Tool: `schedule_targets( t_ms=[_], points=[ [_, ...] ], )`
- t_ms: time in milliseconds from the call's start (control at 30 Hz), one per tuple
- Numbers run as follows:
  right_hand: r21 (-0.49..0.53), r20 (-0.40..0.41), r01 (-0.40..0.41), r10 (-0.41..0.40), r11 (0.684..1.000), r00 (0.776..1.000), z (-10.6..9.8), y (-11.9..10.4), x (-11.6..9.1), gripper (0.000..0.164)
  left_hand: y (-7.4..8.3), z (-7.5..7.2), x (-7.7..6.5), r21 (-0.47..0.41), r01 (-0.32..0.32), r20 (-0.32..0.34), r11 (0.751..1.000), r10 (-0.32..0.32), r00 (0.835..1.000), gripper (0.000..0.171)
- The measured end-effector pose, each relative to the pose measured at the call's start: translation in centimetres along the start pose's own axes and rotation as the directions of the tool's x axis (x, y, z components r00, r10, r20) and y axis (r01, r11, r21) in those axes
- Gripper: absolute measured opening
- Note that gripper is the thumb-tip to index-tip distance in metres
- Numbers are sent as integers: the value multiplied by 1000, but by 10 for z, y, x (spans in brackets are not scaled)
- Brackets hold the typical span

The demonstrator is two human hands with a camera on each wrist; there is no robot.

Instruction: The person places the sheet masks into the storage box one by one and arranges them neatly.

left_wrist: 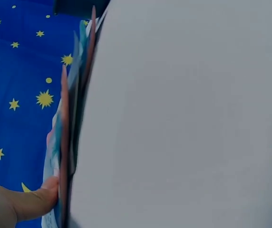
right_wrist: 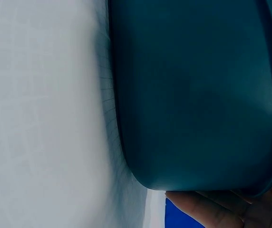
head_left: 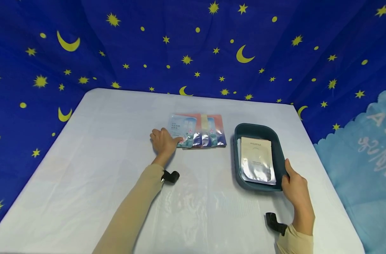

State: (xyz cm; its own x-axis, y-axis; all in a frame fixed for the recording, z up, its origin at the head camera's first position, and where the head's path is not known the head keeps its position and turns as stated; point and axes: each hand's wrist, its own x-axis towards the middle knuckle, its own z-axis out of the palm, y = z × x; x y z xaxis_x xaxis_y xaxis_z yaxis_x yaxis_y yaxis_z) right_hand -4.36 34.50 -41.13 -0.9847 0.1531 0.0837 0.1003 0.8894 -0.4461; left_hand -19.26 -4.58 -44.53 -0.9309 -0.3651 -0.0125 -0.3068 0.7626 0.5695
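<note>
Several face mask packets (head_left: 207, 130), blue, pink and silver, lie fanned out in an overlapping row on the table. My left hand (head_left: 163, 141) grips the left end, at a light blue face mask packet (head_left: 183, 128); its thumb (left_wrist: 36, 199) presses on the printed face, and the other fingers sit by the left edge. On the right, my right hand (head_left: 296, 185) holds a dark teal plastic basin (head_left: 277, 141) by its near right corner, fingers (right_wrist: 207, 209) against the outer wall. Inside the basin lie cream and silver face mask packets (head_left: 257, 160).
A white cloth covers the table (head_left: 101, 151). Behind it hangs a blue curtain (head_left: 167, 53) with yellow stars and moons, and a light blue cloud-shaped panel (head_left: 364, 141) stands at the right. Black camera mounts (head_left: 170, 177) are on both wrists.
</note>
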Motion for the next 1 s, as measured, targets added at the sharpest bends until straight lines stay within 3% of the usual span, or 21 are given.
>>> schedule_targets(
  t_ms=[200,367,600,733,867,933,1000],
  points=[
    [15,2,-13,13,1000,1000,0,-1,1,56,5,-4,10,82,52,75,995,-59,995,71],
    [33,-7,-19,19,999,1000,0,0,2,52,5,-10,17,128,65,169,990,-87,982,84],
    [51,-38,-66,68,996,997,2,0,2,47,3,-12,20,112,46,214,993,-70,974,77],
    [53,-41,-73,75,996,996,2,0,2,47,-3,-20,22,20,91,228,996,-93,969,51],
    [51,-36,-82,84,995,996,3,-1,2,47,-10,-29,25,-108,46,243,993,-18,970,27],
    [50,-36,-86,88,995,995,3,0,2,47,-10,-34,23,-228,11,245,974,46,968,23],
    [51,-37,-87,89,995,995,3,0,2,47,-6,-40,22,-373,20,256,928,82,963,23]
  ],
)
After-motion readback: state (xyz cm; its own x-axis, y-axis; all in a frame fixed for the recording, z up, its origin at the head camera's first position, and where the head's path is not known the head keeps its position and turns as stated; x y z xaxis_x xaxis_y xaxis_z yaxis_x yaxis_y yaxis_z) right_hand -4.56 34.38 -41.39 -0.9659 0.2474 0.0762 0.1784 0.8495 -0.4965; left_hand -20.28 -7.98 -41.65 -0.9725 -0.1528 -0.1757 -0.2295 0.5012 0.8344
